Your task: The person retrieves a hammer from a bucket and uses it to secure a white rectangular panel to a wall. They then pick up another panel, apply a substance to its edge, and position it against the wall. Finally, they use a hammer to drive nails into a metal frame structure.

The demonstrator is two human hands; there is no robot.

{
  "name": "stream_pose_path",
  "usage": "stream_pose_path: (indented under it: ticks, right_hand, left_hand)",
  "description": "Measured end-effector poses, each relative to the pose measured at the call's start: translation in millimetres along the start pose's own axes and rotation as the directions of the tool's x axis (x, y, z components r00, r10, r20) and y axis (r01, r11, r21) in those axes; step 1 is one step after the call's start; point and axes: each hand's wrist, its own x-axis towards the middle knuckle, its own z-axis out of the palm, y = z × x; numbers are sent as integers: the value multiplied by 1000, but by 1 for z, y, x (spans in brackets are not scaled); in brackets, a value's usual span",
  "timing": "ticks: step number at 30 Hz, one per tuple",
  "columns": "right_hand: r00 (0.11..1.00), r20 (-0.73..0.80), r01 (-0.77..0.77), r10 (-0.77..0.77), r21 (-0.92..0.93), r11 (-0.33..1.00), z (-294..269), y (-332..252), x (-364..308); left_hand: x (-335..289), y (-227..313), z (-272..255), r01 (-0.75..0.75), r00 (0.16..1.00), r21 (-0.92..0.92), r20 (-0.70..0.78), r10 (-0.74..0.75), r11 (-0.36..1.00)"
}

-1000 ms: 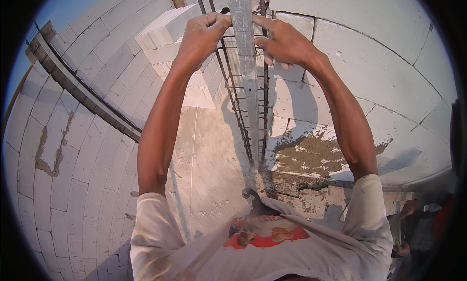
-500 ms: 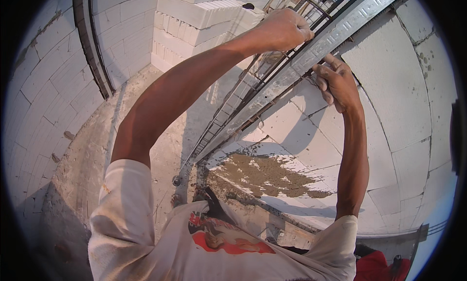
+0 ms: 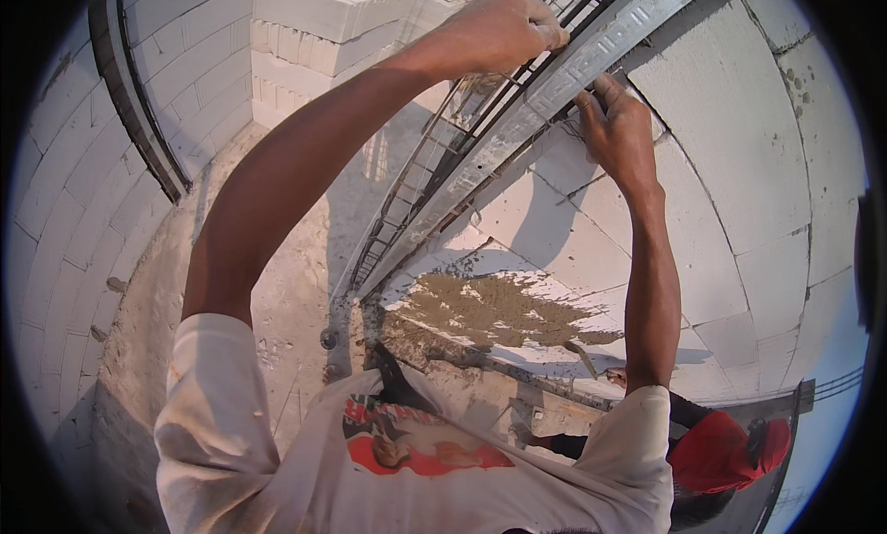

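Note:
A galvanized steel channel (image 3: pixel 554 95) runs diagonally beside a cage of dark reinforcing bars (image 3: pixel 434 155). At its upper left side, my left hand (image 3: pixel 508 30) is closed near the bars, the fingers pinched together; whatever is between them is too small to make out. Across the channel, on the block wall side, my right hand (image 3: pixel 621 132) has its fingers bent, thumb and forefinger reaching to the channel's edge. Thin wire (image 3: pixel 565 125) shows below those fingertips; whether they grip it is hidden.
White block walls (image 3: pixel 739 137) rise at the right and left, with stacked blocks (image 3: pixel 323 35) behind. Wet mortar (image 3: pixel 490 308) is smeared on the right wall's lower part. A co-worker in red (image 3: pixel 725 451) is at lower right, a hand (image 3: pixel 617 377) holding a trowel-like tool (image 3: pixel 580 357).
The view has shifted, so both hands appear further up and left, still at the channel. My right fingers have drawn in toward its edge. The co-worker's hand and tool have come into view.

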Motion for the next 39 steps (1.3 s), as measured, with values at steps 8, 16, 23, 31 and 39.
stream_pose_path:
  ticks: [8, 16, 23, 31, 39]
  right_hand:
    - [966, -98, -222, 240, 168, 961, -20, -25, -8]
    - [994, -27, -23, 108, 899, 438, -55, 8, -65]
    - [988, -149, 151, -48, 987, 55, -39, 29, -95]
    - [880, -445, 473, -165, 851, 230, -40, 38, -107]
    - [734, -514, 612, -444, 785, 103, -40, 20, -160]
  left_hand:
    - [-7, 6, -9, -42, 998, 32, 56, 40, 999]
    - [-17, 29, -33, -88, 984, 128, 164, 66, 988]
    - [-32, 62, -35, -115, 973, 324, 229, 41, 939]
    - [-52, 149, -38, -87, 959, 624, 263, -105, 776]
    - [-73, 221, 14, -19, 902, 594, 356, -242, 804]
